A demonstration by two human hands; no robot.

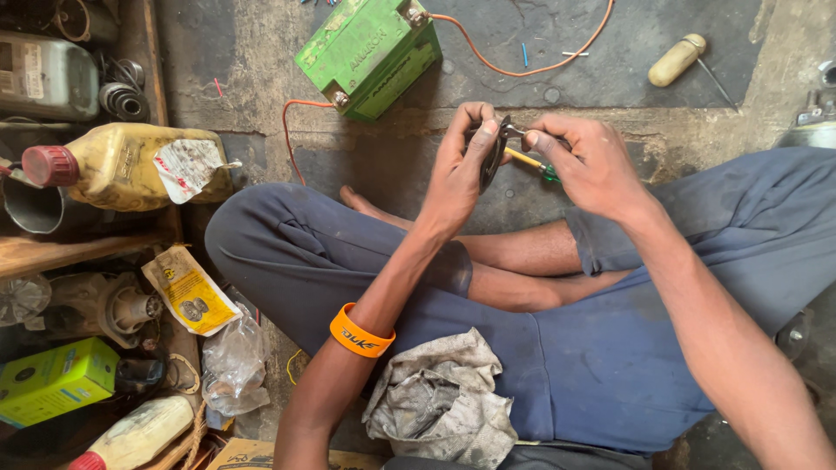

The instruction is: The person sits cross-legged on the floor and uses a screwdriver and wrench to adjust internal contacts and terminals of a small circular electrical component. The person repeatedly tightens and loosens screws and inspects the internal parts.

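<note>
I sit cross-legged on a concrete floor. My left hand (460,170) grips a small dark curved metal part (493,157), held upright between fingers and thumb. My right hand (585,161) holds a small screwdriver with a yellow and green handle (531,162), its tip against the dark part. An orange band (359,333) circles my left wrist. A green battery (370,52) lies on the floor just beyond my hands, with an orange wire (522,70) running from its terminal.
A dirty grey rag (440,400) lies on my lap. A cream-handled tool (677,59) rests at the far right. On the left are a yellow oil jug with a red cap (131,165), a green box (52,379), plastic bags (231,361) and metal parts.
</note>
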